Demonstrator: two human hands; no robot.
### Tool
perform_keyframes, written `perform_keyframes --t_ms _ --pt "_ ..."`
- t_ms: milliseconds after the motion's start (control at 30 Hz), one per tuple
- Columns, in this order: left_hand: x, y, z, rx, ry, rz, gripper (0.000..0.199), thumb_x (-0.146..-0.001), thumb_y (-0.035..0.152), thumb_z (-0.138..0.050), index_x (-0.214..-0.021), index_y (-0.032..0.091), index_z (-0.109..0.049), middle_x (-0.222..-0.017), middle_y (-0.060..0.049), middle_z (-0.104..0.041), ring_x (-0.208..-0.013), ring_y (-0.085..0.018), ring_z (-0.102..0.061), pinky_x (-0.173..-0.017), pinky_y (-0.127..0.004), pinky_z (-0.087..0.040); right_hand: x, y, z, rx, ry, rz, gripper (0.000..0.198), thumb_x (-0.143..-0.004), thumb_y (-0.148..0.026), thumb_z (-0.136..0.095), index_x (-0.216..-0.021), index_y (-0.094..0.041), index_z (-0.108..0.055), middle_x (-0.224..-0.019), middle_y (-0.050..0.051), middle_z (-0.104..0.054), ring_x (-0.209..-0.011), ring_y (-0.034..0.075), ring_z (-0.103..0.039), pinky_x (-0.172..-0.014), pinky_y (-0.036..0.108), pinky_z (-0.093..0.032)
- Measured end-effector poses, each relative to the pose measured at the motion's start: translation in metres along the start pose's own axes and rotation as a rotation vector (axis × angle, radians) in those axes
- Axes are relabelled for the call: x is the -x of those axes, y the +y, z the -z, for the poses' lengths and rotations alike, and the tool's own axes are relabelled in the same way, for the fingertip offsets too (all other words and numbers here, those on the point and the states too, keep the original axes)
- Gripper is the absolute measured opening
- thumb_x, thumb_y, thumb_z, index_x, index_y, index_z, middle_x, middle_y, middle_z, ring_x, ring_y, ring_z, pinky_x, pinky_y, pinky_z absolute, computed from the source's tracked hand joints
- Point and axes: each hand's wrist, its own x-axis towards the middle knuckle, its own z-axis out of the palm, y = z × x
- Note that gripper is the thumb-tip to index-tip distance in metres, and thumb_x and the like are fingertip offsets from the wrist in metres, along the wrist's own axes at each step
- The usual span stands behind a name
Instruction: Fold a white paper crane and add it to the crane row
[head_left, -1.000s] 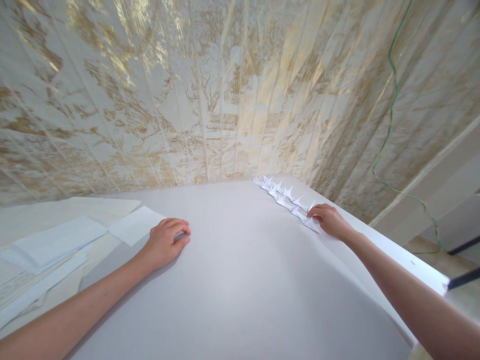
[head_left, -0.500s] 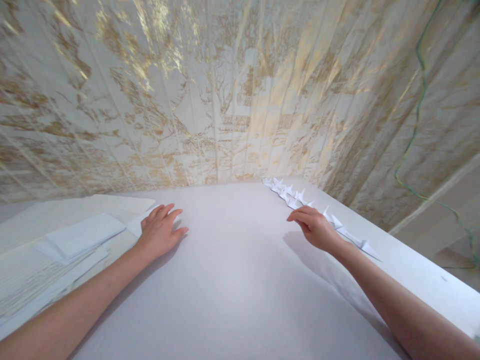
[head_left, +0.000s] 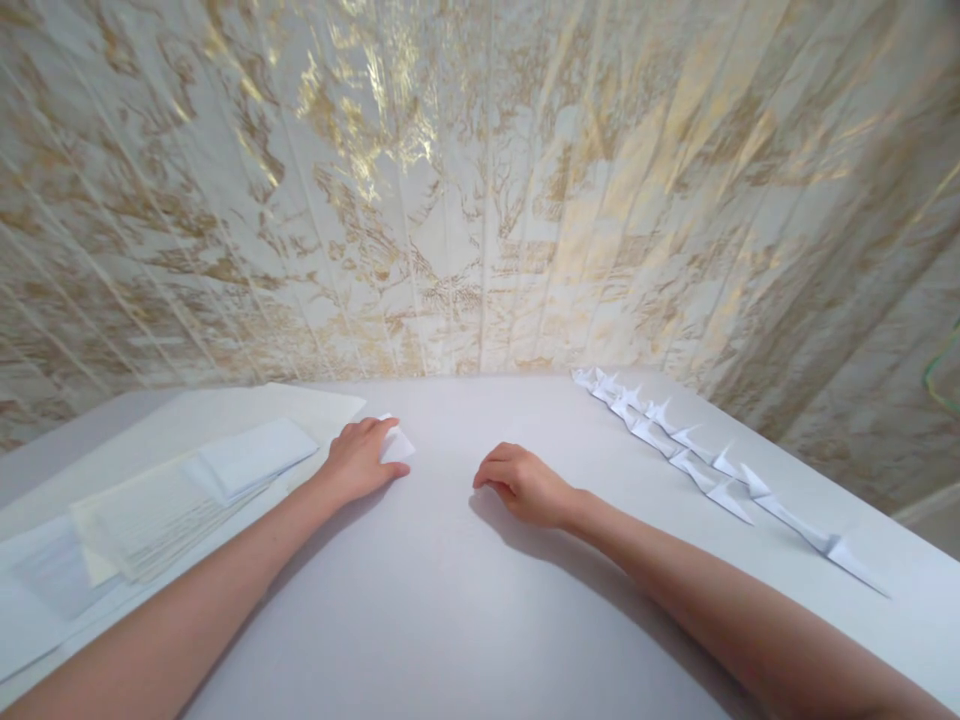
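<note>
My left hand is on a small white piece of paper, which shows between the thumb and the forefinger; the palm hides the rest of it. My right hand hovers over the middle of the white table, its fingers curled together and nothing visible in them. Folded white paper cranes with pointed tips stand in rows on the right side of the table, apart from my right hand.
Along the left lie printed sheets, with a stack of white paper on top. The white table meets a wall covering with a gold pattern at the back. Its right edge slants past the cranes.
My left hand has moved right, and the white paper now shows between its thumb and forefinger. My right hand has come away from the cranes toward the middle. The view has turned left.
</note>
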Motion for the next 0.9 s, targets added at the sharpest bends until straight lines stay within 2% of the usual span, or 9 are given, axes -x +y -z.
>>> perform_keyframes --t_ms 67,167,333,533,700,900 --pt "-0.002 -0.008 0.006 0.005 -0.048 -0.015 0.067 -0.065 0.046 -0.056 -0.123 0.013 -0.047 -0.123 -0.016 -0.052 -0.111 -0.03 -0.049 -0.094 -0.037 -0.036 -0.013 0.001 -0.012 -0.007 -0.026 0.009 0.031 -0.068 0.005 -0.046 -0.082 -0.015 -0.066 -0.081 0.006 -0.066 -0.08 0.017 -0.056 -0.076 0.027 -0.044" --pt "-0.004 -0.016 0.013 0.016 -0.101 -0.053 0.058 -0.064 0.043 -0.057 -0.115 0.015 -0.055 -0.116 -0.013 -0.057 -0.105 -0.025 -0.054 -0.093 -0.032 -0.038 -0.021 0.003 -0.024 -0.022 0.012 -0.011 0.028 -0.071 0.003 -0.046 -0.081 -0.014 -0.065 -0.081 0.007 -0.065 -0.081 0.017 -0.055 -0.075 0.027 -0.044" --pt "-0.005 -0.019 0.018 0.032 -0.119 -0.079 0.05 -0.065 0.036 -0.056 -0.111 0.018 -0.058 -0.113 -0.01 -0.058 -0.102 -0.023 -0.056 -0.091 -0.029 -0.04 -0.016 0.003 -0.025 -0.07 0.05 -0.015 0.026 -0.073 0.002 -0.046 -0.083 -0.014 -0.064 -0.083 0.008 -0.064 -0.083 0.017 -0.055 -0.077 0.028 -0.044" --pt "-0.005 -0.018 0.022 0.03 -0.148 -0.085 0.058 -0.059 0.02 -0.055 -0.117 0.016 -0.053 -0.109 -0.009 -0.06 -0.098 -0.021 -0.057 -0.085 -0.026 -0.043 -0.014 0.005 -0.026 -0.104 0.063 0.008 0.025 -0.074 0.0 -0.045 -0.082 -0.015 -0.063 -0.082 0.009 -0.062 -0.082 0.018 -0.055 -0.075 0.029 -0.045" --pt "-0.001 -0.011 0.023 0.001 -0.163 -0.107 0.071 -0.057 0.018 -0.054 -0.127 0.014 -0.043 -0.118 -0.013 -0.055 -0.106 -0.024 -0.053 -0.093 -0.031 -0.04 -0.015 0.005 -0.026 -0.118 0.062 0.005 0.023 -0.078 -0.003 -0.044 -0.082 -0.015 -0.063 -0.083 0.009 -0.062 -0.082 0.018 -0.056 -0.075 0.03 -0.045" --pt "0.003 -0.008 0.027 -0.032 -0.211 -0.126 0.076 -0.056 0.016 -0.054 -0.13 0.012 -0.038 -0.122 -0.015 -0.053 -0.11 -0.026 -0.051 -0.095 -0.032 -0.039 -0.015 0.003 -0.024 -0.116 0.064 0.01 0.022 -0.079 -0.004 -0.044 -0.083 -0.015 -0.062 -0.083 0.009 -0.062 -0.082 0.018 -0.056 -0.075 0.03 -0.045"
